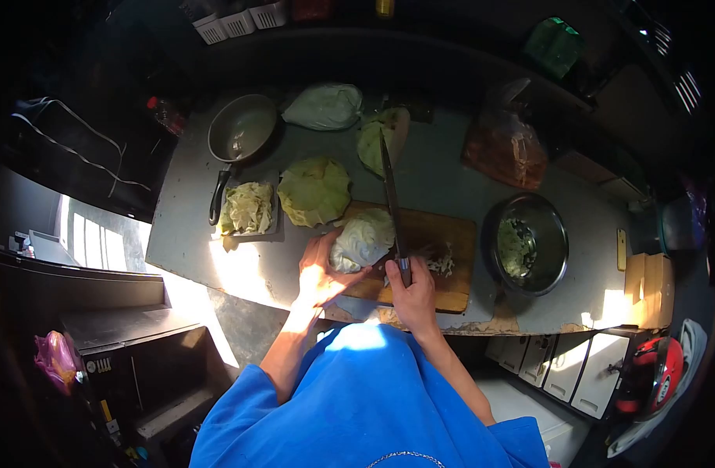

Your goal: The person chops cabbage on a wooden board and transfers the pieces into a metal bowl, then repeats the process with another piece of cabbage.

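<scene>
A pale cut cabbage (362,240) rests on the left part of the wooden cutting board (452,294). My left hand (323,269) grips it from the left side, fingers curved around it. In my right hand (413,295) is a long kitchen knife (393,204), held by its handle, with the blade pointing away from me. The blade runs along the right side of the cabbage. Shredded cabbage (441,262) lies on the board to the right of the knife.
Large outer cabbage leaves (314,191) lie behind the board, beside a tray of cabbage pieces (249,209) and a frying pan (243,129). Another cabbage piece (370,144) sits farther back. On the right stand a metal bowl (562,248) holding shreds and a plastic bag (507,148).
</scene>
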`<state>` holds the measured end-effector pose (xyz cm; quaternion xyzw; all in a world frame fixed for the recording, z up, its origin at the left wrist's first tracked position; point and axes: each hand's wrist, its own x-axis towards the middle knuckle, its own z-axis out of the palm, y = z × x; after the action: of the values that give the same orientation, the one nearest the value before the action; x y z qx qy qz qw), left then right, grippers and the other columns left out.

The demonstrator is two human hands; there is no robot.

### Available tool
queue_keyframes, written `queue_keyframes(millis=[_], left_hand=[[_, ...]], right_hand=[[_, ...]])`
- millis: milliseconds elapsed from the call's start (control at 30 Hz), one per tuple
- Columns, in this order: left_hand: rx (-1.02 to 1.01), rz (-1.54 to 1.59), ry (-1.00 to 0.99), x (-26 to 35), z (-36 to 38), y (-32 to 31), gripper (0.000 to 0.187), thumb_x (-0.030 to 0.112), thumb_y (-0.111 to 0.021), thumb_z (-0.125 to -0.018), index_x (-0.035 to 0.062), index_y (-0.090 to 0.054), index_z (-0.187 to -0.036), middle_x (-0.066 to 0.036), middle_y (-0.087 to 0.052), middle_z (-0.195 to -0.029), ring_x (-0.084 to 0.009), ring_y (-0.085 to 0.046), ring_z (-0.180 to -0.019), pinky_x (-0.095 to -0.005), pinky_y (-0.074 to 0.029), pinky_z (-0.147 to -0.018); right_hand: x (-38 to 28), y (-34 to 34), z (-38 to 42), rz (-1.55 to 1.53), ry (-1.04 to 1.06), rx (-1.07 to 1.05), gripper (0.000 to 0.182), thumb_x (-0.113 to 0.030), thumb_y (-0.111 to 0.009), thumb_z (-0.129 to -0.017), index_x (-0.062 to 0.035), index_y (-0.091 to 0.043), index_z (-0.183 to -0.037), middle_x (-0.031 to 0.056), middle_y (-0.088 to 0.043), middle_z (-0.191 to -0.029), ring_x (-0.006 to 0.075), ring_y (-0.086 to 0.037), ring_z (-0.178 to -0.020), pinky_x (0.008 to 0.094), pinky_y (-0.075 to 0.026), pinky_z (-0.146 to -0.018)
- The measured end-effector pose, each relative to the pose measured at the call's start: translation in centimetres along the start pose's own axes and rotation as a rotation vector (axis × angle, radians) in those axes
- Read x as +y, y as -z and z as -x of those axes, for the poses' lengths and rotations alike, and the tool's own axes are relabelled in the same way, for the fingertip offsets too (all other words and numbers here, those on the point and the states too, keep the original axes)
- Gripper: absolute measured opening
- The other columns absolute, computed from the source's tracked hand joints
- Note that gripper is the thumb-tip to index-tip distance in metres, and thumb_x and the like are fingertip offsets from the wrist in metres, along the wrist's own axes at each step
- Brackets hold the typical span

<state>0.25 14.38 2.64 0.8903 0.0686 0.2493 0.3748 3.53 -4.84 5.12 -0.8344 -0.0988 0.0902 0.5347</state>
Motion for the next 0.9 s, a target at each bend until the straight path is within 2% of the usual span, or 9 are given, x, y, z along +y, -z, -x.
queue_keyframes(millis=[33,100,167,300,400,633,733,800,900], left_hand=[[0.013,0.019,0.026,0.1,-0.3,0.7,0.083,0.026,-0.098,-0.054,0.0063,-0.063,-0.126,-0.018,-0.069,-0.111,-0.0372,-0.067,-0.102,-0.0463,-0.056,-0.089],[0.023,0.027,0.031,-0.5,-2.3,2.1,0.085,0.026,-0.097,-0.055,0.0058,-0.061,-0.129,-0.018,-0.069,-0.11,-0.0377,-0.067,-0.102,-0.0468,-0.056,-0.089],[0.093,-0.017,0.015,-1.2,-5.4,3.6,0.087,0.027,-0.096,-0.058,0.0055,-0.057,-0.132,-0.018,-0.068,-0.112,-0.0385,-0.067,-0.102,-0.0471,-0.056,-0.089],[-0.13,-0.204,0.161,-4.0,-11.9,5.4,0.092,0.03,-0.095,-0.062,0.005,-0.052,-0.14,-0.022,-0.062,-0.129,-0.0399,-0.06,-0.119,-0.0488,-0.051,-0.099],[-0.188,-0.136,0.125,-4.7,-13.2,5.1,0.095,0.032,-0.095,-0.061,0.0053,-0.051,-0.142,-0.022,-0.058,-0.134,-0.0387,-0.057,-0.124,-0.0479,-0.047,-0.104],[-0.17,-0.15,-0.033,-5.1,-12.3,5.5,0.097,0.032,-0.096,-0.06,0.0054,-0.051,-0.142,-0.019,-0.058,-0.137,-0.0386,-0.057,-0.124,-0.0467,-0.046,-0.106],[-0.095,-0.163,-0.148,-4.3,-11.9,6.1,0.093,0.03,-0.096,-0.06,0.0053,-0.053,-0.139,-0.019,-0.057,-0.137,-0.0392,-0.057,-0.123,-0.0488,-0.045,-0.105],[0.119,-0.154,-0.319,-2.9,-10.5,6.1,0.082,0.026,-0.095,-0.063,0.0048,-0.057,-0.133,-0.019,-0.062,-0.13,-0.0394,-0.06,-0.117,-0.0494,-0.048,-0.101],[0.068,0.119,-0.442,-0.6,-6.2,2.4,0.07,0.022,-0.093,-0.068,0.0045,-0.061,-0.128,-0.018,-0.066,-0.121,-0.0389,-0.063,-0.111,-0.0477,-0.05,-0.098]], right_hand=[[-0.7,-0.7,-0.9,-0.003,0.003,-0.005,0.042,-0.038,-0.064,-0.1,0.0032,-0.063,-0.106,0.0215,-0.062,-0.108,0.0375,-0.062,-0.097,0.0448,-0.048,-0.084],[-2.2,-2.5,-2.4,-0.101,0.158,0.134,0.035,-0.035,-0.063,-0.102,0.0008,-0.06,-0.101,0.0131,-0.056,-0.089,0.0271,-0.054,-0.08,0.0385,-0.045,-0.076],[-3.6,-3.2,-3.4,-0.101,0.135,0.091,0.036,-0.035,-0.063,-0.101,0.0004,-0.059,-0.103,0.0129,-0.056,-0.09,0.0266,-0.054,-0.082,0.0386,-0.045,-0.076],[-4.4,-3.8,-4.0,-0.078,0.105,0.027,0.037,-0.037,-0.063,-0.102,0.0,-0.059,-0.105,0.0119,-0.055,-0.094,0.0244,-0.054,-0.084,0.0379,-0.045,-0.077],[-3.8,-3.1,-3.0,0.003,0.064,0.016,0.036,-0.033,-0.064,-0.101,0.0022,-0.063,-0.107,0.0181,-0.062,-0.098,0.0329,-0.061,-0.088,0.0407,-0.048,-0.079],[-2.5,-2.0,-0.5,0.023,-0.201,0.001,0.036,-0.034,-0.064,-0.101,0.0011,-0.062,-0.093,0.0142,-0.06,-0.072,0.0307,-0.058,-0.065,0.0407,-0.046,-0.064],[-2.0,-1.7,0.3,-0.002,-0.189,0.046,0.038,-0.036,-0.063,-0.101,0.0001,-0.061,-0.092,0.0125,-0.059,-0.065,0.027,-0.056,-0.058,0.039,-0.045,-0.06],[-1.9,-0.5,1.5,-0.028,-0.254,0.101,0.036,-0.036,-0.062,-0.103,-0.0032,-0.06,-0.087,-0.0008,-0.05,-0.06,0.0088,-0.049,-0.057,0.0294,-0.04,-0.054],[0.7,1.8,4.2,0.001,-0.317,0.191,0.037,-0.038,-0.058,-0.105,-0.0042,-0.061,-0.091,-0.0021,-0.051,-0.061,0.0074,-0.049,-0.056,0.0273,-0.039,-0.052]])
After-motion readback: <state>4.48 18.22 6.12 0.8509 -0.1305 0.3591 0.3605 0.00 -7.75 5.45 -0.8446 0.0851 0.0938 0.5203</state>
